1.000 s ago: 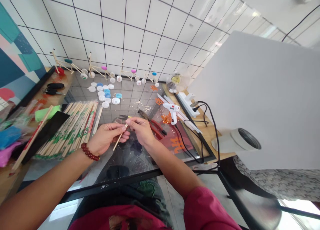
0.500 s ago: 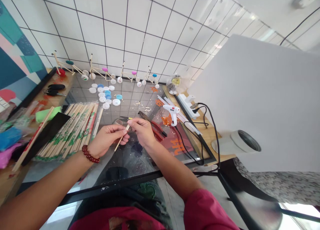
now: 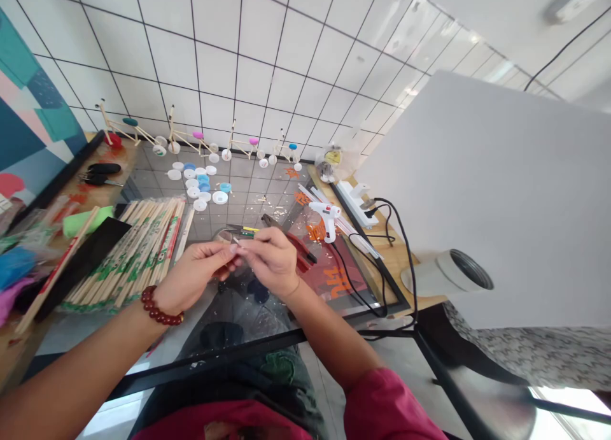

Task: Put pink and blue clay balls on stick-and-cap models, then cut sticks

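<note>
Fingers [image 3: 251, 244]: tips of both hands pressed close, pinching a thin wooden stick [image 3: 235, 240], mostly hidden.
Handling: likely light, stiff, easily snapped; best taken at its ends.
Position: between left hand [image 3: 198, 271] and right hand [image 3: 272, 262], above glass tabletop [image 3: 267, 325], near red-handled pliers [image 3: 300, 252].

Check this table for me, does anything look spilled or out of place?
Yes, pale wood shavings are scattered over the glass table, between the bottle caps and the pliers. They look like loose debris left on the work surface.
</note>
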Demonstrator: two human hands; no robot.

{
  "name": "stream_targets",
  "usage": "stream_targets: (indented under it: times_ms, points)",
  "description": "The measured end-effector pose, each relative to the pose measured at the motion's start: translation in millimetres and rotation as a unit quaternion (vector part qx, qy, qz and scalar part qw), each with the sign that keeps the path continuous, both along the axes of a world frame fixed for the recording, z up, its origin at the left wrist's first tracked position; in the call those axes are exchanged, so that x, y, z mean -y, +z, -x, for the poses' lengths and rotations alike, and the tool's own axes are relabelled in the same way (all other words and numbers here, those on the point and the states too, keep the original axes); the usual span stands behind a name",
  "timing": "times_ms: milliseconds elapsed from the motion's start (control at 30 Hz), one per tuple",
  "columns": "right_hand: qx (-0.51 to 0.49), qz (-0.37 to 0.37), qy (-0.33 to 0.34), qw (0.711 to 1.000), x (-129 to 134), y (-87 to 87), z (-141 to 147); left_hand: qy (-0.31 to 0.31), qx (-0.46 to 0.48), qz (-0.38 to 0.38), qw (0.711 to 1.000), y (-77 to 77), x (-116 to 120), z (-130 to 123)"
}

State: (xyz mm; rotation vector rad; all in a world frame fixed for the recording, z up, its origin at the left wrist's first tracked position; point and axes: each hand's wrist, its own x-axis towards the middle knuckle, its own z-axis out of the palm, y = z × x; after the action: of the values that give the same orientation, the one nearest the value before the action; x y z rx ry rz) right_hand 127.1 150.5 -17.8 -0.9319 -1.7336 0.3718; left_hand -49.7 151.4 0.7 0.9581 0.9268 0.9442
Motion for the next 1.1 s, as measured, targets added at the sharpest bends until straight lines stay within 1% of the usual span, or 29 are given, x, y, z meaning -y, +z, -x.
stream_targets:
  times_ms: [33, 67, 133, 200, 267, 300, 367, 433, 500, 567, 633, 667, 733, 833, 967, 1100]
  points:
    - [0.05, -0.031, 0.011, 0.998, 0.5, -2.2, -1.0, -0.027, 0.048, 0.054, 0.997, -0.1, 0.5, -0.6]
    - [0.094, -0.058, 0.019, 0.994, 0.2, -4.9, -2.1, -0.04, 0.091, 0.098, 0.99, -0.5, 0.6, -1.2]
    - [0.16, -0.099, 0.027, 0.982, -2.5, -10.3, -4.5, -0.042, 0.152, 0.157, 0.975, -1.7, -0.2, -1.7]
    - [0.2, -0.118, 0.042, 0.972, -5.4, -14.0, -7.2, -0.041, 0.183, 0.203, 0.961, -3.6, -2.2, -1.0]
    - [0.221, -0.118, 0.07, 0.966, -6.7, -14.9, -9.4, -0.036, 0.192, 0.238, 0.951, -6.0, -4.8, 0.1]
    - [0.22, -0.11, 0.083, 0.966, -6.5, -14.3, -10.0, -0.028, 0.189, 0.24, 0.952, -7.4, -6.1, 0.6]
    - [0.185, -0.079, 0.099, 0.974, -5.3, -11.8, -9.6, -0.011, 0.166, 0.209, 0.964, -9.4, -8.0, 0.8]
    - [0.105, -0.025, 0.08, 0.991, -4.8, -9.3, -7.1, 0.003, 0.125, 0.166, 0.978, -9.8, -8.5, 0.0]
    - [0.015, 0.049, 0.049, 0.997, -6.8, -8.9, -3.0, 0.001, 0.07, 0.147, 0.987, -8.4, -7.5, -1.4]
    - [-0.048, 0.133, 0.055, 0.988, -11.5, -11.5, 1.5, -0.011, 0.019, 0.14, 0.99, -6.3, -5.6, -3.1]
    - [-0.093, 0.203, 0.094, 0.97, -17.0, -16.1, 5.3, -0.025, -0.015, 0.125, 0.992, -4.7, -3.7, -4.6]
    - [-0.113, 0.225, 0.111, 0.961, -19.4, -18.5, 6.7, -0.028, -0.026, 0.117, 0.992, -4.3, -3.0, -5.2]
    - [-0.148, 0.242, 0.128, 0.95, -22.7, -22.2, 8.4, -0.028, -0.038, 0.106, 0.993, -4.1, -2.5, -6.2]
    - [-0.165, 0.227, 0.127, 0.951, -24.5, -24.6, 9.3, -0.018, -0.038, 0.112, 0.993, -5.2, -3.4, -7.6]
    - [-0.142, 0.214, 0.108, 0.96, -25.8, -26.6, 9.0, -0.014, -0.028, 0.134, 0.991, -9.1, -4.8, -8.6]
    - [-0.115, 0.226, 0.107, 0.961, -30.0, -29.4, 5.1, -0.002, -0.017, 0.139, 0.99, -12.3, -5.4, -7.1]
